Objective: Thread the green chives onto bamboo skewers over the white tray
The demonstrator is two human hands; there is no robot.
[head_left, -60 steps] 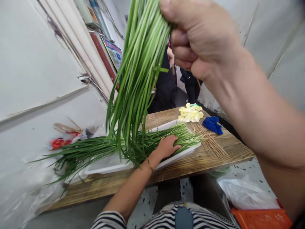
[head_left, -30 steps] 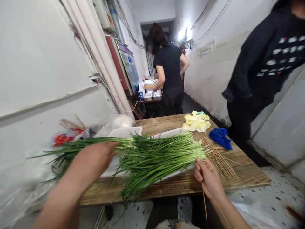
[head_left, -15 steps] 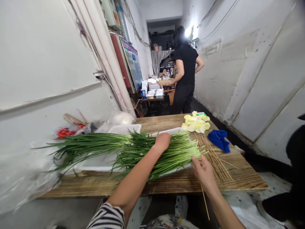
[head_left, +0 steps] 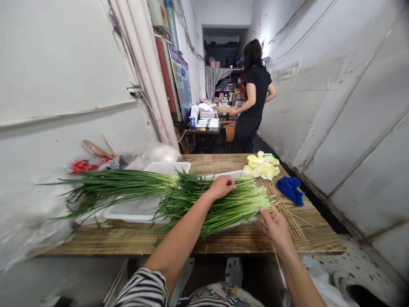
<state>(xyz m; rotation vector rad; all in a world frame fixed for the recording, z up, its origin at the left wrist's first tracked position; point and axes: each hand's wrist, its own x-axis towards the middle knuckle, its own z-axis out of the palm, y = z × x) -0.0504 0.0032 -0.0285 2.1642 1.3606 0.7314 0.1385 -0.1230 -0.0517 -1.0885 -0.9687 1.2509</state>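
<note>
A thick pile of garlic chives lies across a white tray, its pale stem ends to the right and its dark leaves to the left. My left hand rests over the pile with fingers curled in a pinch; what they hold, if anything, is too small to make out. At the stem ends, my right hand is closed on a thin bamboo skewer, which slants down past the table edge. Its thumb and index finger touch the pale stems. A second bunch of chives lies on the left over another tray.
Loose bamboo skewers lie right of the pile on the wooden table. Behind them are cabbage leaves and a blue cloth. Plastic bags sit against the left wall. A person in black stands beyond the table.
My left hand has shifted slightly right and lifted a little, its fingertips now showing. My right hand stays by the stem ends. The person beyond has turned and moved slightly right.
</note>
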